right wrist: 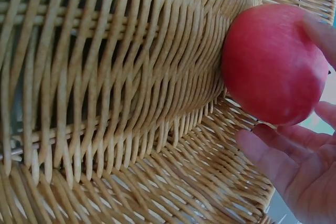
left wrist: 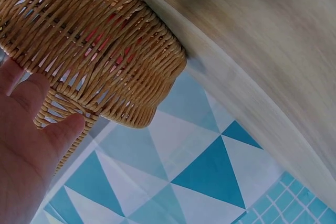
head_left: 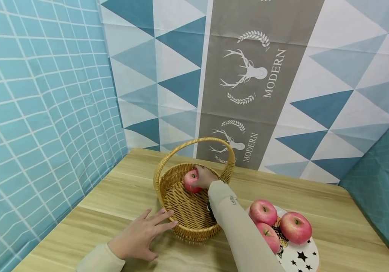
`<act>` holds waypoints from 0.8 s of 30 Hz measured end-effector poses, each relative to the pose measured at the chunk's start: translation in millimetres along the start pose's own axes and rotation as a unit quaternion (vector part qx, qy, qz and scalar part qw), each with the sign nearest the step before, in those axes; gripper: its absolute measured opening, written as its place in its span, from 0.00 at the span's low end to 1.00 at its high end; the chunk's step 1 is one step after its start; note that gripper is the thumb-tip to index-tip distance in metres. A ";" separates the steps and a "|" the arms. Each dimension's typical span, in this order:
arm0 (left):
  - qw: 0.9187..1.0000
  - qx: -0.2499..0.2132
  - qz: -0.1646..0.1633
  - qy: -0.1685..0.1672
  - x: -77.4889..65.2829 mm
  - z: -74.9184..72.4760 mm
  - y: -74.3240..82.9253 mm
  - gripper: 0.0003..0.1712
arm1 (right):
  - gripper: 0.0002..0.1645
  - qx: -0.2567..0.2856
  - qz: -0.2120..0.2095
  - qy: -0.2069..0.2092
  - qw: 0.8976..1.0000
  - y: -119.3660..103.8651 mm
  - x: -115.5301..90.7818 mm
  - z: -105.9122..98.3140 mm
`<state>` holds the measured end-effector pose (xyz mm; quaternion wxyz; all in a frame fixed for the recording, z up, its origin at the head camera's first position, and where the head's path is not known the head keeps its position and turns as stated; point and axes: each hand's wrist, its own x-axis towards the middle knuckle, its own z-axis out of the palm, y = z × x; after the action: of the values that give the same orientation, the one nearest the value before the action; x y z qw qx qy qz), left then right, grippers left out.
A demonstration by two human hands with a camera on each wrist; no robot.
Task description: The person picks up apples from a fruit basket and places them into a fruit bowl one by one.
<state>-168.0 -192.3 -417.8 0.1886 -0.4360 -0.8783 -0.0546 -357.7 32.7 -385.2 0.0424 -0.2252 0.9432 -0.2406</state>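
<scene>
A round wicker basket (head_left: 194,235) with an arched handle (head_left: 198,140) stands on the wooden table. Inside it, by the far wall, my right hand (head_left: 206,176) holds a red apple (head_left: 189,181). The right wrist view shows this apple (right wrist: 275,64) against the woven cane, with fingers and thumb (right wrist: 270,158) curved about it. At the basket's near left rim, my left hand (head_left: 141,235) rests its spread fingertips. From the left wrist, the basket wall (left wrist: 94,40) appears close, touched by the left hand (left wrist: 26,145); red shows through the weave.
Right of the basket, a white board with black stars (head_left: 294,254) bears three more apples: one at the back (head_left: 263,211), one at the right (head_left: 295,227), and one partly behind my right sleeve (head_left: 269,236). Patterned cloth walls (head_left: 177,75) stand behind and beside the table.
</scene>
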 end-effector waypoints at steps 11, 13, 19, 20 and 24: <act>1.000 -0.003 0.003 0.005 -0.8 0.3 -0.7 0.56 | 0.58 0.057 0.035 0.022 0.997 9.7 1.9 11.8; 1.000 -0.003 0.003 0.003 -1.3 0.2 -0.6 0.56 | 0.59 0.064 0.040 0.023 0.997 11.4 3.1 14.9; 1.000 -0.003 0.002 -0.004 -1.3 -0.7 0.2 0.56 | 0.53 0.063 0.048 0.021 0.997 15.6 8.1 20.4; 1.000 -0.003 0.002 -0.004 -1.2 -0.8 0.1 0.56 | 0.51 0.062 0.046 0.021 0.997 15.1 8.3 20.0; 1.000 0.000 0.001 -0.005 -0.5 -1.2 -0.4 0.55 | 0.45 0.056 0.047 0.018 0.997 11.7 9.0 17.0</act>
<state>-167.8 -193.3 -416.8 0.1839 -0.4368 -0.8790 -0.0525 -367.2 30.5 -405.5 0.0496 -0.1736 0.9382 -0.2951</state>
